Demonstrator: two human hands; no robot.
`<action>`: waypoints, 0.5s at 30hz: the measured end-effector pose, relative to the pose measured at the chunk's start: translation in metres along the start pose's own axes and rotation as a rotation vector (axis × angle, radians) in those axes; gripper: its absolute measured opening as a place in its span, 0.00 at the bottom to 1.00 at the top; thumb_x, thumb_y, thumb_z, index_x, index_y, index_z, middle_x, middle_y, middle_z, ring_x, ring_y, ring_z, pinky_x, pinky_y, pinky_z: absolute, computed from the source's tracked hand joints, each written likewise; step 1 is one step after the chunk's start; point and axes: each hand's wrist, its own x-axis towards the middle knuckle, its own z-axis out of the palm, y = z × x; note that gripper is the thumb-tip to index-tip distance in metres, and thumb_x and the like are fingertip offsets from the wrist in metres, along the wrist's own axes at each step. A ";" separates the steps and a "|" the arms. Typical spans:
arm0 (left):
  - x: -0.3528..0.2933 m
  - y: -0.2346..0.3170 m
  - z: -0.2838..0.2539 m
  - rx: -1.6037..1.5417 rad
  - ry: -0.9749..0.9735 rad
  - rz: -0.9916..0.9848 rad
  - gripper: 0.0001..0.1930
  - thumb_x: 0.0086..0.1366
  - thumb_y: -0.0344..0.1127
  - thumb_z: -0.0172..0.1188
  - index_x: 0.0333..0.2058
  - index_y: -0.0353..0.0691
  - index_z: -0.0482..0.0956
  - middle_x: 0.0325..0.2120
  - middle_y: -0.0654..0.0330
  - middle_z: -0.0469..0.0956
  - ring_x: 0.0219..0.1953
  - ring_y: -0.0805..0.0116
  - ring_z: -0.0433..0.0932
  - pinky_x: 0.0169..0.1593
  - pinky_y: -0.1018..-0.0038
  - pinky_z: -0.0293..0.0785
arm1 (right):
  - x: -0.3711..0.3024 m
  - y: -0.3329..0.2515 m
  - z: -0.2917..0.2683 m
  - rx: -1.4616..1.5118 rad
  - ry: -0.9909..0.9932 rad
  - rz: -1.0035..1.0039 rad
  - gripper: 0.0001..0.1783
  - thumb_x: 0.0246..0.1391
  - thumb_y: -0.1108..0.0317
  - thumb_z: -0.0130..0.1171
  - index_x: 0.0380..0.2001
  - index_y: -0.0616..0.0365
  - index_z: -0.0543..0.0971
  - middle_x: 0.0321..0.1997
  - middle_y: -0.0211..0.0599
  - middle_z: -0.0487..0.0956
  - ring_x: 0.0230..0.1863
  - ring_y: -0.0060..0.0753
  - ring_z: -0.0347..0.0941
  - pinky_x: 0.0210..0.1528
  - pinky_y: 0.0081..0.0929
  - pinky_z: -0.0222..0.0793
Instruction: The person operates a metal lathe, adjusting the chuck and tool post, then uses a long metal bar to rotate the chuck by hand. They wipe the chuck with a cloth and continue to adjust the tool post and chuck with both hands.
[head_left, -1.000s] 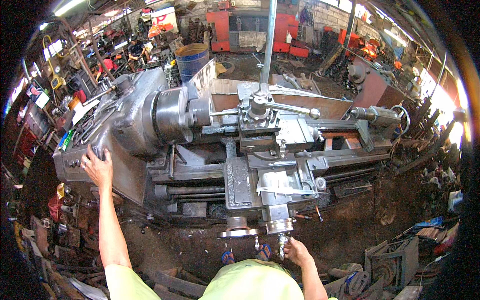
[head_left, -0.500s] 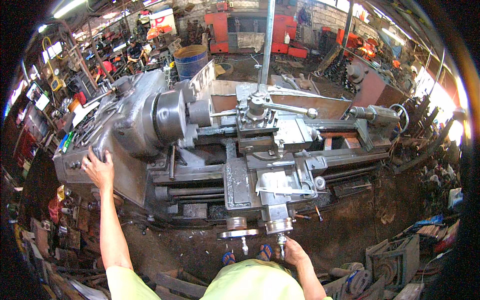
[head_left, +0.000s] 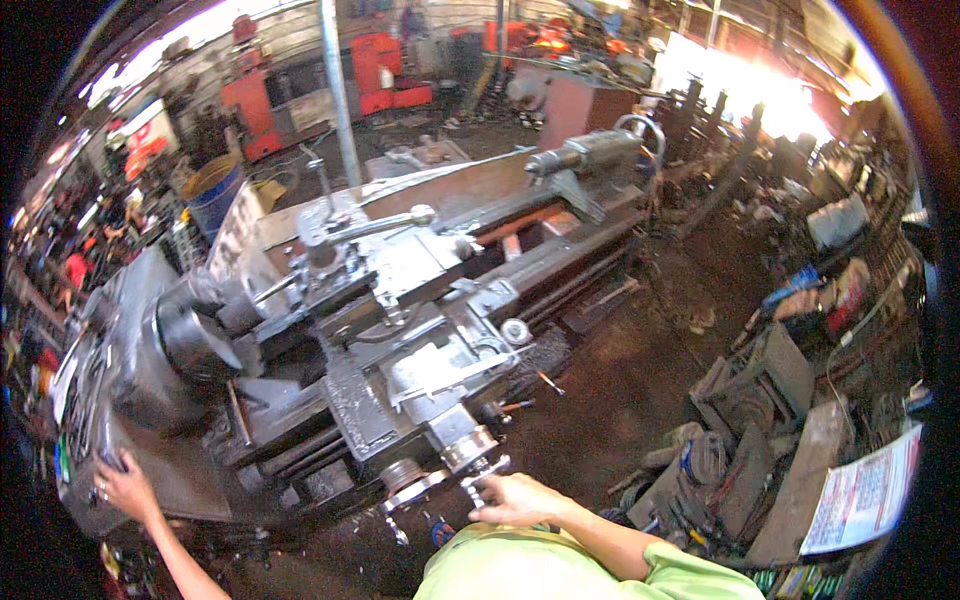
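A large metal lathe stands before me, its grey headstock (head_left: pixel 140 330) on the left and the chuck (head_left: pixel 200 325) facing right. My left hand (head_left: pixel 125 490) rests at the headstock's front corner, its fingers and thumb around what looks like a dark knob, mostly hidden. At the near end of the cross slide, my right hand (head_left: pixel 520 500) is closed on the metal crank handle (head_left: pixel 472 490) of a handwheel (head_left: pixel 470 450). A second handwheel (head_left: pixel 408 482) sits just left of it, untouched. A caliper (head_left: pixel 440 385) lies on the carriage, below the tool post (head_left: pixel 335 225) with its long ball-ended lever.
The tailstock (head_left: pixel 585 155) sits at the bed's far right end. Behind the lathe are a blue drum (head_left: pixel 212 195), an upright metal pole (head_left: pixel 340 100) and red machinery (head_left: pixel 375 75). Metal scrap and a printed sheet (head_left: pixel 862 490) lie at the right.
My view has swung right and tilted, so the lathe appears farther left and slanted. My left hand stays at the headstock corner. My right hand remains on the crank, its forearm now coming more from the right.
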 end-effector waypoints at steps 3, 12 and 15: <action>-0.001 -0.010 0.017 0.013 0.021 0.010 0.31 0.65 0.55 0.57 0.61 0.44 0.68 0.48 0.43 0.74 0.50 0.45 0.73 0.54 0.53 0.68 | 0.001 -0.002 -0.002 -0.047 -0.202 -0.072 0.35 0.53 0.46 0.60 0.55 0.64 0.73 0.46 0.54 0.81 0.49 0.50 0.79 0.53 0.39 0.73; -0.001 -0.003 0.005 0.060 -0.067 -0.041 0.32 0.63 0.58 0.58 0.60 0.47 0.69 0.49 0.44 0.74 0.52 0.45 0.73 0.55 0.53 0.68 | 0.018 0.068 -0.032 0.045 0.621 0.075 0.28 0.50 0.49 0.65 0.45 0.62 0.79 0.40 0.53 0.82 0.42 0.47 0.80 0.46 0.38 0.74; 0.001 -0.004 0.005 0.104 -0.082 -0.032 0.33 0.62 0.63 0.55 0.60 0.50 0.70 0.50 0.42 0.73 0.53 0.43 0.72 0.56 0.51 0.68 | 0.038 0.083 -0.027 0.280 0.370 0.138 0.36 0.49 0.49 0.66 0.53 0.67 0.74 0.44 0.54 0.81 0.44 0.42 0.79 0.48 0.35 0.73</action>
